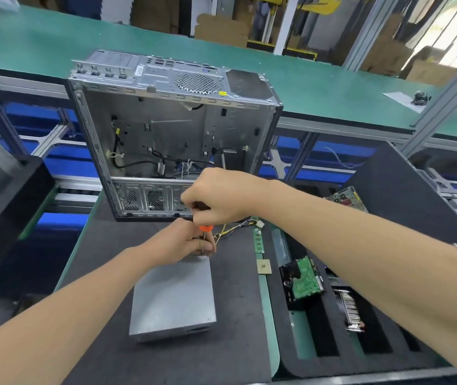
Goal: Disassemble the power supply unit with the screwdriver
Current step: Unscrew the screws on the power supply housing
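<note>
Flat on the dark mat (105, 273) of the bench (266, 315), near the middle: the grey PSU (173, 298), broad face up, short end toward the camera. Both hands at its far right corner. Right grip (219, 195) clenched round the dark handle of the screwdriver (204, 228), knuckles up, above that corner. Left grip (191, 240) lower, fingers pinching the shaft just under the orange collar, resting at the PSU's far edge. Screwdriver about upright; tip hidden behind the left fingers, so cannot tell whether seated in a screw. Just right of the hands, yellow and black wires (235, 226) trailing over the mat from the PSU's far end to a pale plug. Behind the hands, an open metal case (166, 120) standing on the mat, bare inside but for a few cables. Along the green strip between mat and tray, a green RAM stick (259, 240) and, nearer, a square chip (264, 266). To the right, a black foam tray (327, 348) with long slots: a drive (302, 282) with its green board up in one, a finned heatsink (350, 309) in the next. Farther back, a green circuit board (349, 200), partly behind the right forearm. Beyond the case, a second green bench (332, 87) running across the view, with a small dark item on a pale sheet toward its right end.
</note>
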{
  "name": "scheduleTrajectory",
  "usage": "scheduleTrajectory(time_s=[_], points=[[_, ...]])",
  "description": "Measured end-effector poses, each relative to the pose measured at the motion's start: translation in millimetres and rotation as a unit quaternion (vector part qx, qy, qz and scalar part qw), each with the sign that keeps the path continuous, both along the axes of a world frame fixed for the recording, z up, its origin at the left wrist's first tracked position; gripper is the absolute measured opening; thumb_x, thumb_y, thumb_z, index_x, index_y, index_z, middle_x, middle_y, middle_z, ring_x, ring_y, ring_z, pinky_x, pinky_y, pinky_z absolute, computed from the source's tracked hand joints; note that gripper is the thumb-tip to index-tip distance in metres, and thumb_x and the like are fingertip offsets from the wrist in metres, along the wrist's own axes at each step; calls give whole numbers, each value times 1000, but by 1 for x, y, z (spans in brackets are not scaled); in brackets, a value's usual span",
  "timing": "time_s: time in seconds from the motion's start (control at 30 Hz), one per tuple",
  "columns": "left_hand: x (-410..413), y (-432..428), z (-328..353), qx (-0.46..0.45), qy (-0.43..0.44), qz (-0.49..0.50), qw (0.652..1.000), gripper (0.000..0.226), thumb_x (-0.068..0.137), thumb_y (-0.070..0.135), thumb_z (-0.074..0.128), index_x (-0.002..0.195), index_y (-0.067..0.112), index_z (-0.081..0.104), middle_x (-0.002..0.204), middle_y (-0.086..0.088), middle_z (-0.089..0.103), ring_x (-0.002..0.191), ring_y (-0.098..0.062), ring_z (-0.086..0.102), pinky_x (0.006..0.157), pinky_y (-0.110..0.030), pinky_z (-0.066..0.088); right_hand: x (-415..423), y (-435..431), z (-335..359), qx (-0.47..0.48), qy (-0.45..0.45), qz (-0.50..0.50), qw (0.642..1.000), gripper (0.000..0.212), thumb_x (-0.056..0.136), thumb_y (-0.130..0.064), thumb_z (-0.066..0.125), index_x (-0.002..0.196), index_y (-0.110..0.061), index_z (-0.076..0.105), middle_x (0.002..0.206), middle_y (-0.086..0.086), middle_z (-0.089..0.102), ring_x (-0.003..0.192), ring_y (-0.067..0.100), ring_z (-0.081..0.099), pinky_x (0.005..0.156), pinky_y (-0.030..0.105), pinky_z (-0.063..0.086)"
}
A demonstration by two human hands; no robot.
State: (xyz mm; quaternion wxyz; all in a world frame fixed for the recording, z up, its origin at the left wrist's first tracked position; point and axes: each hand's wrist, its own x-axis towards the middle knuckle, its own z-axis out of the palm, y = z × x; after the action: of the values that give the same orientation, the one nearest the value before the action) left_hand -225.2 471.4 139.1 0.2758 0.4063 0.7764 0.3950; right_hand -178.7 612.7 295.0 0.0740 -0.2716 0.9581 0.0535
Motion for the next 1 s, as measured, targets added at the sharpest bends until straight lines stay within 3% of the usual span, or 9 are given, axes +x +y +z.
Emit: scheduleTrajectory(time_s=[0.13, 0.2, 0.3, 0.4, 0.5, 0.6, 0.77, 0.87, 1.0], points=[[2, 1, -1, 4, -4, 14, 1000, 20, 102, 9, 64, 89, 17, 78, 81, 4, 77, 83, -21, 73, 89, -41, 61, 8, -9, -4, -81, 42, -264, 960, 27, 89, -34, 61, 80, -12, 49, 75, -1, 41, 71, 27, 51, 53, 31, 38], [2, 3, -1, 2, -1, 19, 1000, 23, 102, 10, 66, 85, 21, 77, 81, 3, 77, 81, -19, 73, 84, -32, 60, 6, -16, -10, -79, 49, -374, 923, 27, 94, -35, 60, 87, -12, 48, 78, 0, 38, 73, 27, 50, 55, 31, 34], [1, 6, 1, -20, 32, 9, 999, 34, 102, 13, 67, 76, 34, 73, 79, 12, 78, 78, -9, 72, 72, -11, 50, 2, -24, -18, -98, 42, -418, 902, 16, 98, -30, 60, 100, -15, 54, 92, 4, 45, 88, 32, 55, 68, 38, 44], [-2, 4, 2, -23, 37, -2, 999, 36, 103, 13, 65, 76, 36, 73, 79, 14, 77, 79, -6, 71, 73, -11, 51, 1, -22, -21, -113, 47, -393, 911, 21, 94, -19, 63, 85, -10, 46, 83, 3, 46, 81, 31, 58, 63, 35, 46], [-2, 1, 3, -18, 17, -6, 1000, 21, 103, 11, 63, 91, 22, 78, 81, 9, 77, 82, -11, 72, 85, -28, 59, 3, -9, -13, -71, 19, -289, 954, 32, 92, -24, 62, 71, -13, 40, 71, 5, 48, 65, 27, 51, 51, 31, 39], [-2, 3, 6, -10, 11, -11, 1000, 18, 101, 8, 63, 93, 16, 78, 83, 1, 77, 84, -21, 71, 86, -36, 60, 4, 12, 5, -37, -54, -123, 990, 23, 95, -29, 63, 82, -12, 55, 72, 1, 55, 65, 17, 50, 59, 26, 44], [-2, 3, 8, -18, -7, -12, 1000, 17, 101, 10, 65, 92, 16, 78, 81, 3, 77, 83, -20, 72, 83, -27, 59, -9, 23, 15, -15, -110, 34, 993, 16, 87, -21, 70, 88, -15, 55, 78, -1, 58, 69, 14, 48, 56, 21, 33], [0, 3, 9, -14, -4, -9, 1000, 17, 101, 8, 65, 92, 12, 78, 78, 5, 76, 83, -20, 72, 85, -33, 60, -7, 21, 10, -33, -98, 25, 994, 18, 82, -22, 72, 86, -15, 56, 74, -3, 59, 65, 9, 48, 56, 24, 37], [0, 2, 4, -2, -25, 4, 1000, 18, 101, 7, 65, 89, 12, 77, 79, 2, 76, 78, -14, 72, 85, -34, 62, 1, 17, 6, -83, -44, -118, 989, 21, 85, -34, 69, 81, -14, 61, 71, -7, 58, 70, 11, 56, 68, 32, 52]])
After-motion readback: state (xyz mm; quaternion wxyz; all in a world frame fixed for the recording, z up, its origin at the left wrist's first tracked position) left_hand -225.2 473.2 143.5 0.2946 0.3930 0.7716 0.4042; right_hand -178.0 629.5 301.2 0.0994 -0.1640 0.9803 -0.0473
